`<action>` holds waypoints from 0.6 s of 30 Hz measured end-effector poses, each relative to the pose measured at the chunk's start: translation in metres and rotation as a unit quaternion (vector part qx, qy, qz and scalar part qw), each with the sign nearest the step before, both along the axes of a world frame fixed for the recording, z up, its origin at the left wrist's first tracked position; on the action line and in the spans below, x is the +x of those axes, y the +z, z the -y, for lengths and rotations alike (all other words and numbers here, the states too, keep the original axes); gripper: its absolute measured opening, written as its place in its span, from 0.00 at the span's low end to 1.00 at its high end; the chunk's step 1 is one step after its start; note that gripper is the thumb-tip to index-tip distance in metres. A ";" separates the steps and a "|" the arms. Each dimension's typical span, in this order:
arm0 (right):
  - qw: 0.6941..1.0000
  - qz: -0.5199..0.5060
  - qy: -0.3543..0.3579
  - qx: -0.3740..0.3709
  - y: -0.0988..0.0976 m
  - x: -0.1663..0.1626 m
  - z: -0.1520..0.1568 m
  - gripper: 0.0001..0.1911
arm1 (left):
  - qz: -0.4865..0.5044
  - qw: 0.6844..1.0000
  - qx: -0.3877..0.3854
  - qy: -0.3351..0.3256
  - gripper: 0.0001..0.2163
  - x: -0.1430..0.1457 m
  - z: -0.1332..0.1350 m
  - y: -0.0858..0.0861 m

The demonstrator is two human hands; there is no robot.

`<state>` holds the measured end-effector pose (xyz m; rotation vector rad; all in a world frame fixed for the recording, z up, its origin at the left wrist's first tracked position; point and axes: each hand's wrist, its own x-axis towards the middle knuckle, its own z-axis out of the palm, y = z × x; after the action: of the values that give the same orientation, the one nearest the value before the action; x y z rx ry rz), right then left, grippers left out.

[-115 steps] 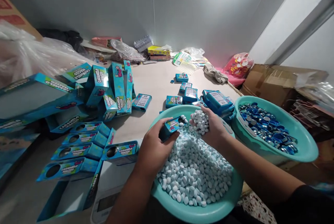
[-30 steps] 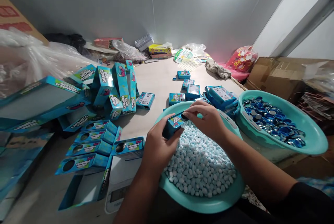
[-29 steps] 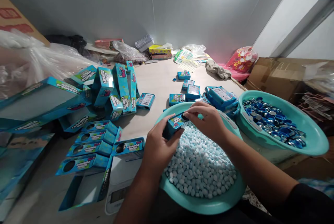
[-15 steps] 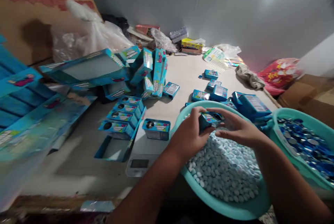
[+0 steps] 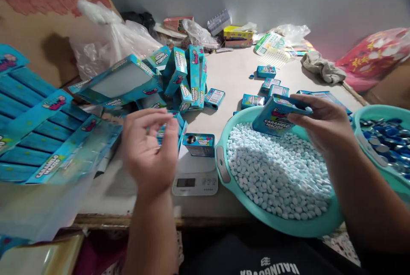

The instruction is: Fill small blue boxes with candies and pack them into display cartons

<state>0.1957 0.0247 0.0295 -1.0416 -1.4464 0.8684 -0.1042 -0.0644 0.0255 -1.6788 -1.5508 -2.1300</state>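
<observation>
My right hand (image 5: 326,123) grips a small blue candy box (image 5: 273,115), tilted over a turquoise basin (image 5: 230,127) of pale blue and white candies (image 5: 282,176). Raised to the left, my left hand (image 5: 149,147) is empty, its fingers loosely curled and apart from the thumb. It partly hides a tray of similar boxes (image 5: 179,123) behind it. Between the hands, one blue box (image 5: 199,144) with a round hole in its top stands on a white kitchen scale (image 5: 195,184). The scale's display digits are too small to read.
A second turquoise basin (image 5: 368,140) at right holds blue and silver lids (image 5: 384,138). Blue display cartons (image 5: 118,80) are piled at back left, beside a packed carton (image 5: 38,125). Loose blue boxes (image 5: 253,100) lie behind the candy basin. A grey cloth (image 5: 323,68) rests near the right edge.
My left hand has let go of the candy box and moved left, in front of the tray. My right hand keeps the box and has shifted slightly right and up.
</observation>
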 end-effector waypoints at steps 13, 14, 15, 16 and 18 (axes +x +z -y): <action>0.984 0.144 -0.098 0.036 -0.004 -0.001 0.002 0.22 | -0.325 0.815 -0.478 0.031 0.34 -0.022 0.003 -0.012; 0.980 0.161 -0.104 0.057 -0.003 -0.002 0.002 0.22 | -0.320 0.805 -0.499 0.012 0.33 -0.028 0.002 -0.015; 0.976 0.174 -0.105 0.077 -0.003 -0.003 0.003 0.21 | -0.308 0.801 -0.514 -0.002 0.30 -0.032 0.003 -0.017; 0.973 0.182 -0.103 0.096 -0.002 -0.004 0.003 0.20 | -0.291 0.800 -0.524 -0.011 0.28 -0.033 0.004 -0.019; 0.966 0.197 -0.101 0.136 -0.001 -0.006 0.005 0.18 | -0.244 0.809 -0.535 -0.014 0.24 -0.030 0.008 -0.023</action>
<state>0.1897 0.0200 0.0284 -1.1669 -1.6964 0.3102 -0.1346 -0.0724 0.0029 -2.1626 -2.6718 -0.5473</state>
